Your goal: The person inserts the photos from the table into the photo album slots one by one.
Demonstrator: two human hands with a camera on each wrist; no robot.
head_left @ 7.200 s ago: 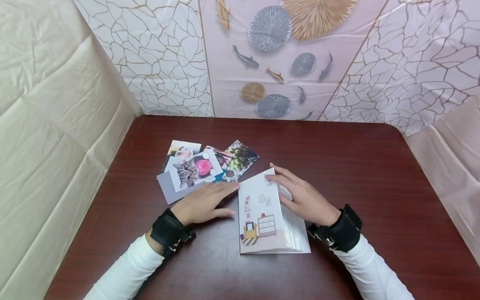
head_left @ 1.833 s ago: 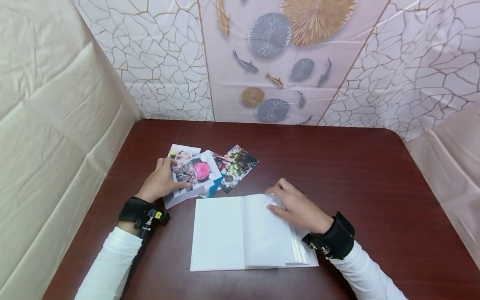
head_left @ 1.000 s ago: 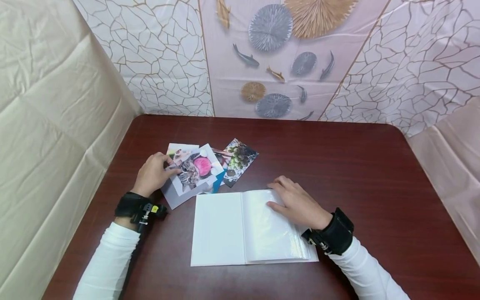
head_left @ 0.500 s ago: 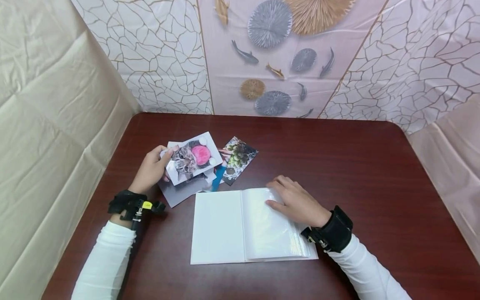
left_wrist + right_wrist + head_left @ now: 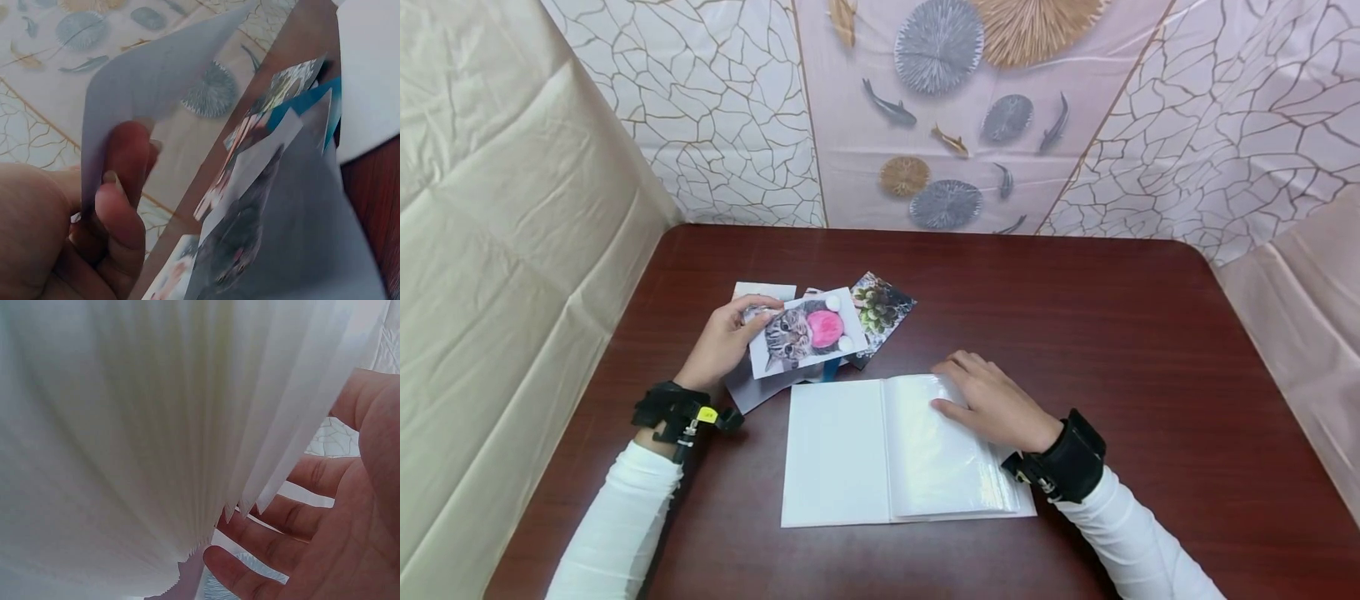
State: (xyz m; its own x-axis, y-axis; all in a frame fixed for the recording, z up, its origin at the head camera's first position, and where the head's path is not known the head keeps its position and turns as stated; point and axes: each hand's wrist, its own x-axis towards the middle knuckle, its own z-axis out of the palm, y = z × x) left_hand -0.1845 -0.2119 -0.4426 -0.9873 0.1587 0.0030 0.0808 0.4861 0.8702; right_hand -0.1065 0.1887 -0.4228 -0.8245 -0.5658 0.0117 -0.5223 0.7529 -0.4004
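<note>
My left hand [image 5: 722, 342] pinches a cat photo [image 5: 808, 333] by its left edge, thumb on top, lifted over a loose pile of pictures. In the left wrist view the photo's pale back [image 5: 150, 69] shows, bent near the fingers [image 5: 128, 150]. A white photo album [image 5: 835, 454] lies spread out in front of me, with a glossy clear-sleeved page [image 5: 936, 467] on its right side. My right hand [image 5: 996, 408] holds the top edge of its pages, thumb on the page. The right wrist view shows the fanned sleeves [image 5: 187, 425] beside the fingers [image 5: 269, 544].
Under the held photo lie a grey-backed picture [image 5: 752, 392] and several others, including a plant photo [image 5: 883, 312] at the pile's right. The pile reaches close to the album's top left corner. Everything lies on a dark red-brown table [image 5: 1075, 308], with a patterned cloth [image 5: 947, 108] behind it.
The album, first with its cover half raised, now lies opened flat. My left hand has moved to the pile, lifted the cat photo and shifted it right. My right hand stays at the pages.
</note>
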